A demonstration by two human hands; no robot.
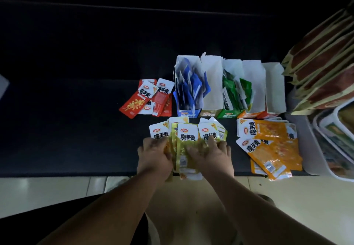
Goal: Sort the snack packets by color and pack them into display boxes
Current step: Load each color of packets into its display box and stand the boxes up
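The fanned pile of yellow foil snack packets lies at lower centre of the frame, partly under both hands. The left hand grips its left side with curled fingers. The right hand presses on it, fingers spread flat.

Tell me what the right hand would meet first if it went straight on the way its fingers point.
The right hand rests on the yellow packets. Past them, it would probably meet the empty box between the blue box and the green box, though depth is unclear.
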